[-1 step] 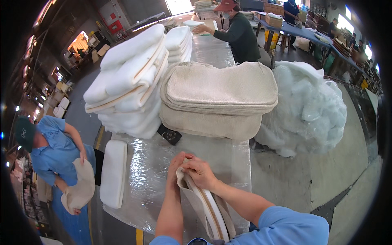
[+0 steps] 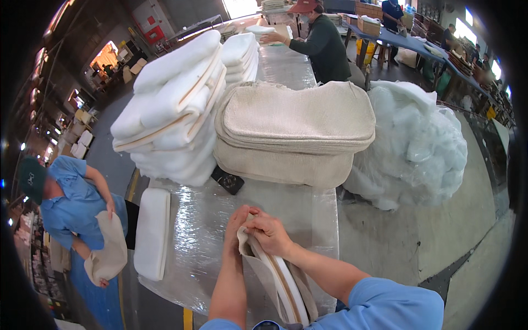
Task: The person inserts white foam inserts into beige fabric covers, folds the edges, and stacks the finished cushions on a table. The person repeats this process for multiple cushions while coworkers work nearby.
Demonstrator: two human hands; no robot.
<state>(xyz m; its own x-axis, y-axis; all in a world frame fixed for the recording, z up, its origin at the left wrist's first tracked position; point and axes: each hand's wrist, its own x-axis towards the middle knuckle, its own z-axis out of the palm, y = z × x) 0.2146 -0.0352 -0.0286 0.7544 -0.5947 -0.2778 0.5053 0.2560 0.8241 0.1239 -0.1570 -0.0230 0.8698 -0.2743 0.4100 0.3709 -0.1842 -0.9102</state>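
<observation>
A beige fabric cushion cover (image 2: 258, 270) stands on edge close to my body, its long side gaping. Inside it shows a white foam pad (image 2: 275, 275) with a tan layer running along its middle. My left hand (image 2: 235, 224) is closed around the far end of the cover, fingers partly hidden behind it. My right hand (image 2: 268, 232) pinches the cover's edge at that same end, its knuckles up and close against the left hand. Both hands are above the plastic-covered table (image 2: 206, 258).
Ahead stands a stack of beige covers (image 2: 297, 115), with piled white pads (image 2: 170, 82) left of it. A small black object (image 2: 228, 180) lies between. One white pad (image 2: 152, 234) rests at the left edge. Bagged white fluff (image 2: 415, 148) sits right. Co-workers stand left and far.
My hands and the cover stay in the same place. The beige piece held by the co-worker at left has shifted very slightly.
</observation>
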